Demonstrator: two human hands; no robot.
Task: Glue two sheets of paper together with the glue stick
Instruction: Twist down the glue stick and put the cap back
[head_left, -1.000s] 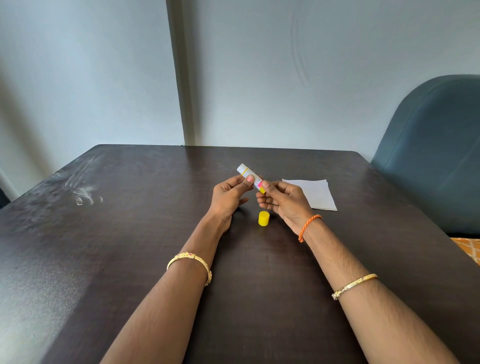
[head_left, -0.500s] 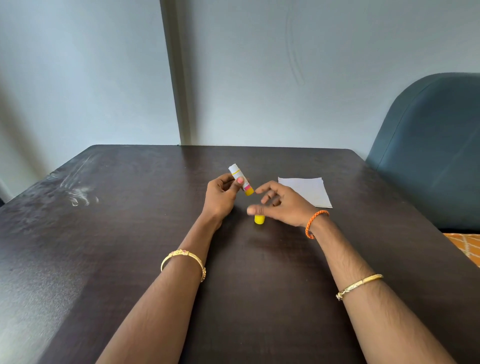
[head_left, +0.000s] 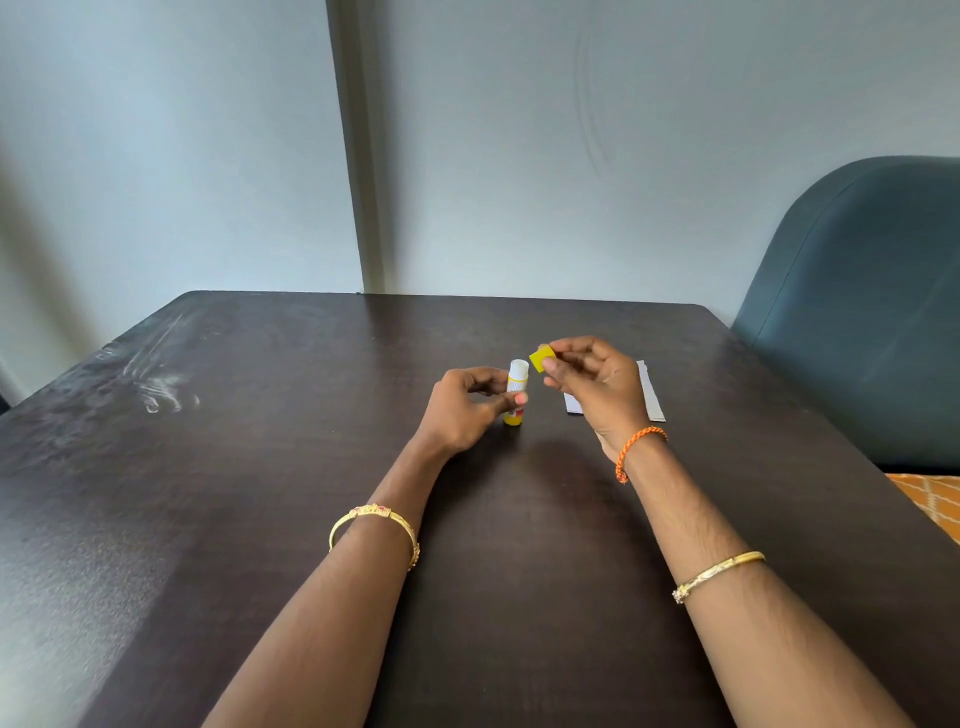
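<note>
Cap coming over the glue stick, mid-desk.

The left hand (head_left: 465, 410) pinches the glue stick (head_left: 516, 393) upright near the middle of the desk (head_left: 260, 467), while the right hand (head_left: 597, 387) pinches the yellow cap (head_left: 543, 358) just above its white tip. The paper (head_left: 649, 389) lies toward the right edge, partly hidden behind that hand. Best to line the cap up square over the tip, stick steady, then press straight down.

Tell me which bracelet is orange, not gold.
The braided orange bracelet at the right hand's wrist; the two gold bangles sit farther down the forearms.
</note>
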